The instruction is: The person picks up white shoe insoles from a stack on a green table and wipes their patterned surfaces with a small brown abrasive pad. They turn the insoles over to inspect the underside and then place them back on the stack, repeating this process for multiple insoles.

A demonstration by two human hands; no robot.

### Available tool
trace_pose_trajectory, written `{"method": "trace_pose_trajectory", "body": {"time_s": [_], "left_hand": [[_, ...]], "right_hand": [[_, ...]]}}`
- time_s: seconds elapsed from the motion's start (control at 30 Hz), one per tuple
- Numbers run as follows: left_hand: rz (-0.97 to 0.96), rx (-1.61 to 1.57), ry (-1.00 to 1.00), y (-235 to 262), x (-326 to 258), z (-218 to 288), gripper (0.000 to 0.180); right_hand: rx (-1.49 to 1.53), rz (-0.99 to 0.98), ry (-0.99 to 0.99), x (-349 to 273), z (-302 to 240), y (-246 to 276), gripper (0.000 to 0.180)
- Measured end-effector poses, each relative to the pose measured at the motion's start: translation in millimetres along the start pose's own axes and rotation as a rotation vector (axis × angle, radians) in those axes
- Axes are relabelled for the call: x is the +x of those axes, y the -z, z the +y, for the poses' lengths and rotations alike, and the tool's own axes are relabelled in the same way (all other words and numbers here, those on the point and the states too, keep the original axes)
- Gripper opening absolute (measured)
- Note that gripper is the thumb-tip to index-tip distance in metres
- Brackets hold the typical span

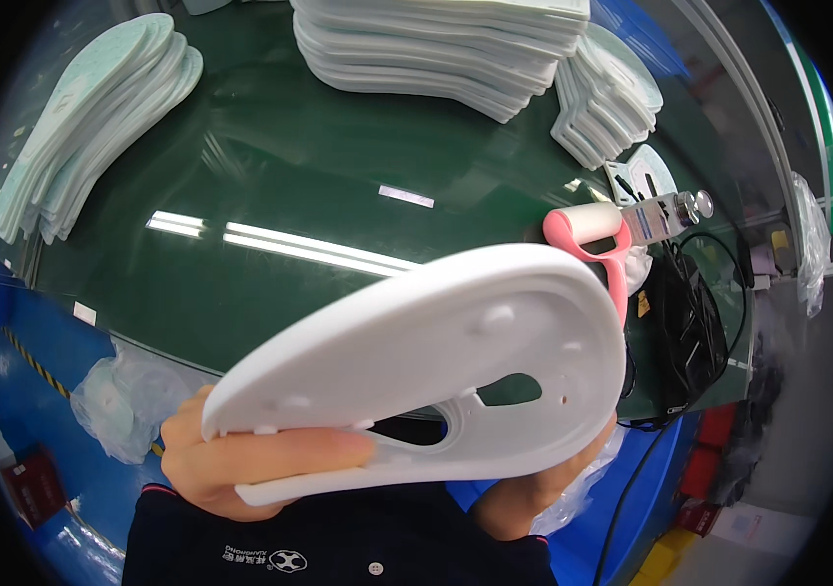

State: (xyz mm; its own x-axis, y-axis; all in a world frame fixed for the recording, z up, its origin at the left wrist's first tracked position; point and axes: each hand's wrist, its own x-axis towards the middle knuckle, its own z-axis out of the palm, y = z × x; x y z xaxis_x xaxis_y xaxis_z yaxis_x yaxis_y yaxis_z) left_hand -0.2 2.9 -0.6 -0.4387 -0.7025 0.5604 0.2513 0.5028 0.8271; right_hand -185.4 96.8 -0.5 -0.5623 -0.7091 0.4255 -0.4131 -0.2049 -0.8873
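Note:
A large white moulded plastic shell (416, 332) is held tilted in front of my body, over the near edge of the table. It has a curved rim, small raised studs and two rounded openings. My left hand (250, 459) is closed round its left end, fingers lying over the lower rim and into the gap there. At the lower right edge my right hand (538, 493) supports the shell from behind. Most of the right fingers are hidden by it.
On the dark green table (270, 166) stand stacks of pale shells: a left stack (94, 117), a back stack (426, 49) and a right stack (607, 98). A pink roll holder (559, 230), clear bottle (653, 221) and black pouch (687, 332) lie at right.

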Motion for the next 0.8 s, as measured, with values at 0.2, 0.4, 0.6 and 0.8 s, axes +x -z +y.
{"method": "trace_pose_trajectory", "body": {"time_s": [0.2, 0.4, 0.6, 0.8], "left_hand": [[0.166, -0.123, 0.091, -3, -14, 0, 0.033], [0.023, 0.112, -0.054, -6, 4, -35, 0.034], [-0.128, 0.424, -0.106, 6, 19, -41, 0.027], [-0.109, 0.434, -0.186, 7, 19, -40, 0.024]], "right_hand": [[0.157, 0.013, -0.061, -13, -25, -18, 0.053], [0.004, -0.142, 0.304, 12, -20, -11, 0.024], [-0.173, -0.185, 0.430, 15, -26, -15, 0.013], [-0.126, -0.111, 0.326, 11, -30, -16, 0.005]]}}
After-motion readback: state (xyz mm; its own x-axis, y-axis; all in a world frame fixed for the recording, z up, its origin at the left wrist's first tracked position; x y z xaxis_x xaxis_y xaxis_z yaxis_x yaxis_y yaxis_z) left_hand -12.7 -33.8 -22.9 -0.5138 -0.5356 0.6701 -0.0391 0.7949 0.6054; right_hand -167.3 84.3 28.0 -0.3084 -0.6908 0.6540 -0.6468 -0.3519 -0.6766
